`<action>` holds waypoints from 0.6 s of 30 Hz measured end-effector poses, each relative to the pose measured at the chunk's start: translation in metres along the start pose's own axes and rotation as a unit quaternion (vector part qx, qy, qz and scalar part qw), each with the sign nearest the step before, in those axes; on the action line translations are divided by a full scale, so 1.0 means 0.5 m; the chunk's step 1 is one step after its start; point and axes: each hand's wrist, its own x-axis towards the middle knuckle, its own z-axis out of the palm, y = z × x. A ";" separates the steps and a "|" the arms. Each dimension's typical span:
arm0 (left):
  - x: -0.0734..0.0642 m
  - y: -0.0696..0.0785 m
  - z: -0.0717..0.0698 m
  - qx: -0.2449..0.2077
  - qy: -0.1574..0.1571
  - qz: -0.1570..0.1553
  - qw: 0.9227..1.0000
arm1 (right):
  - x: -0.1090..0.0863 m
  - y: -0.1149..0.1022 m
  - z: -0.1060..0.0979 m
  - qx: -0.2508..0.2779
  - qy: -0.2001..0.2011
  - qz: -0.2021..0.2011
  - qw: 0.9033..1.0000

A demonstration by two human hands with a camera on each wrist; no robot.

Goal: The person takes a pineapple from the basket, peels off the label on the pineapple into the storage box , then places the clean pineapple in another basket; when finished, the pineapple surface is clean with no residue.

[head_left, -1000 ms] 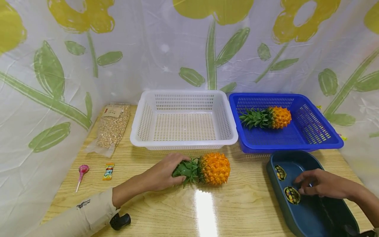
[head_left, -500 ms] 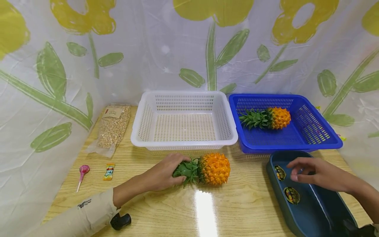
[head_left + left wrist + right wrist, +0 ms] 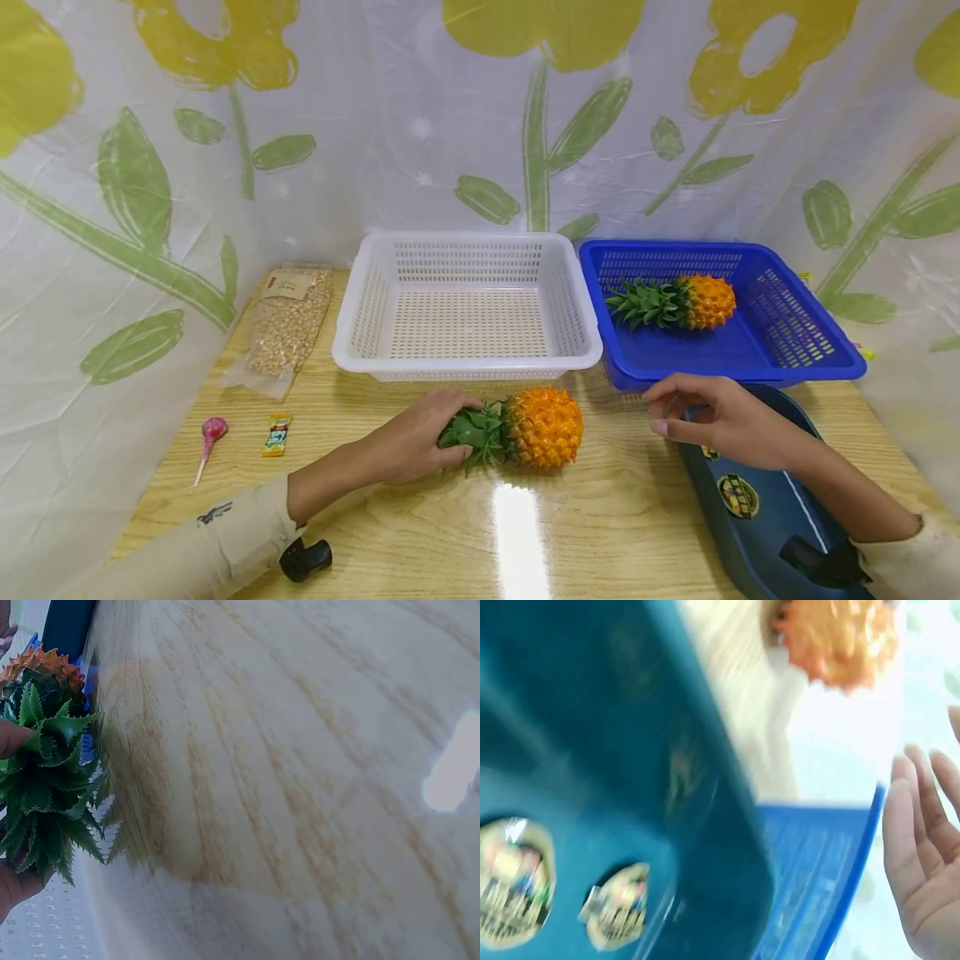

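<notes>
My left hand grips the green leafy crown of an orange pineapple, which lies on the table in front of the white basket. In the left wrist view, thumb and fingers hold the spiky leaves. My right hand hovers over the left rim of the dark teal tray, fingers loosely bent with nothing in them. Two round stickers are inside that tray; the right hand partly hides one in the head view. A second pineapple lies in the blue basket.
Behind the held pineapple stands a white basket. Along the left side lie a clear bag of pale kernels, a pink lollipop and a small candy packet. A flower-printed curtain surrounds the table.
My right hand has risen out of the teal tray and moved left, toward the pineapple on the table. The left hand and its pineapple have stayed in place.
</notes>
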 end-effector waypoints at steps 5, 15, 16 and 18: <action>-0.001 0.000 -0.002 0.005 0.000 -0.001 1.000 | 0.030 -0.022 0.036 0.021 0.023 -0.006 1.000; 0.000 0.000 -0.003 0.007 0.000 -0.004 1.000 | 0.078 -0.045 0.104 0.034 0.049 0.010 0.998; 0.000 0.000 -0.004 0.006 -0.001 -0.004 1.000 | 0.082 -0.046 0.110 0.034 0.051 0.017 0.998; 0.001 0.000 -0.003 0.004 -0.001 -0.004 1.000 | 0.091 -0.047 0.123 0.032 0.051 0.023 0.998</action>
